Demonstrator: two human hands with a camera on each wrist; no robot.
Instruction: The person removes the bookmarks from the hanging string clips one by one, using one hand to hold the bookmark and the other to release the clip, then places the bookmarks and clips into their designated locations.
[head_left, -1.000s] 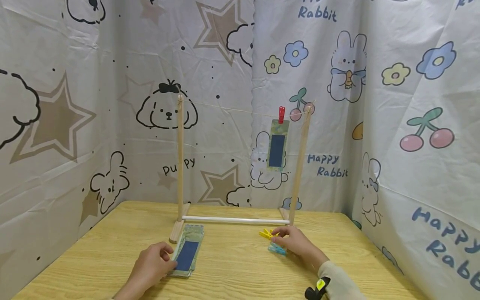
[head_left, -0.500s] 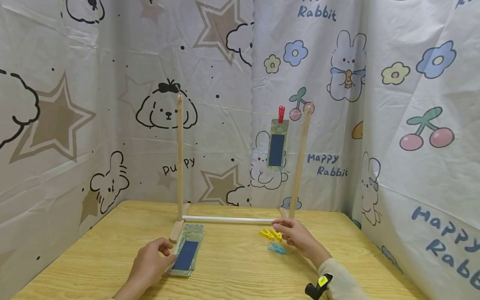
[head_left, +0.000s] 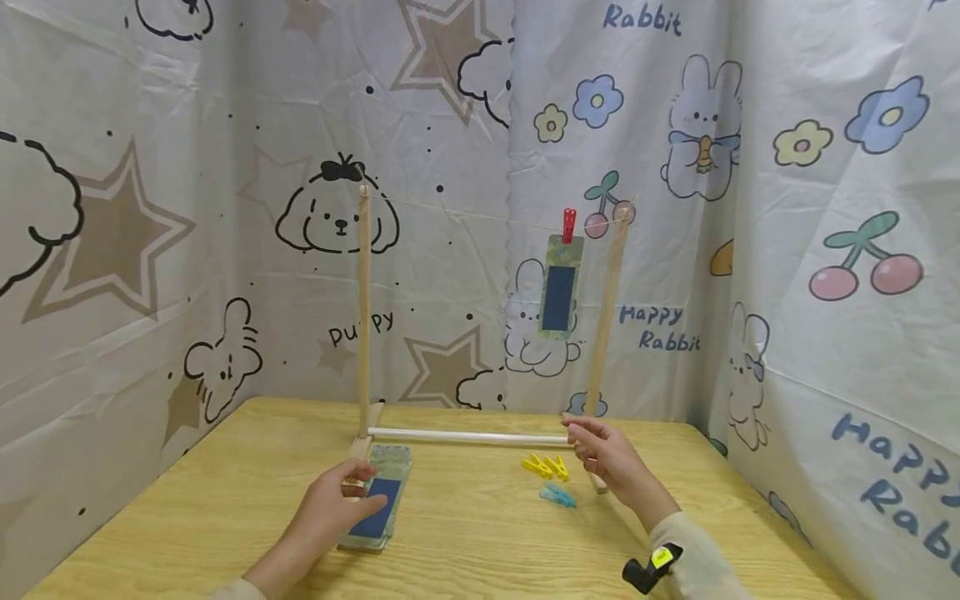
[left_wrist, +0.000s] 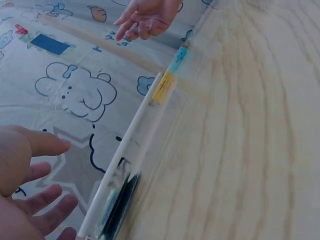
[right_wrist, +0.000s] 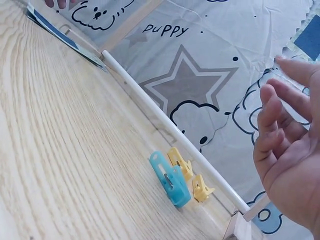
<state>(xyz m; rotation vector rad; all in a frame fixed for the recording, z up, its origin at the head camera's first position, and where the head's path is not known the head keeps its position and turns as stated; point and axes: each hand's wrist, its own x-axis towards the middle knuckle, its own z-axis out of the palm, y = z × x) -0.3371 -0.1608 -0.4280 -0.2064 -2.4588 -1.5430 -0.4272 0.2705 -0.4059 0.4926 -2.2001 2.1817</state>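
Observation:
My left hand (head_left: pixel 330 508) is raised over the pile of green-patterned cards (head_left: pixel 390 462) with dark blue panels, at the table's left. In the left wrist view its spread fingers (left_wrist: pixel 47 200) hold nothing. My right hand (head_left: pixel 615 467) hovers by the frame's right post, fingers loosely bent; the right wrist view shows nothing in them. Close to it on the table lie two yellow clothespins (head_left: pixel 546 467) and one blue clothespin (head_left: pixel 558 495). Near the right end of the string, a red clothespin (head_left: pixel 569 226) holds a similar card (head_left: pixel 559 287) hanging upright.
A wooden frame has a left post (head_left: pixel 364 308), a right post (head_left: pixel 609 317) and a white bar (head_left: pixel 472 437) low between them. The thin string (head_left: pixel 465 214) joins the post tops. Printed curtains (head_left: pixel 450 275) surround the wood-grain table (head_left: pixel 465 542).
My right hand has lifted off the clothespins and moved up and right, uncovering both yellow ones. The left hand has risen from the pile's left edge and moved right over the cards.

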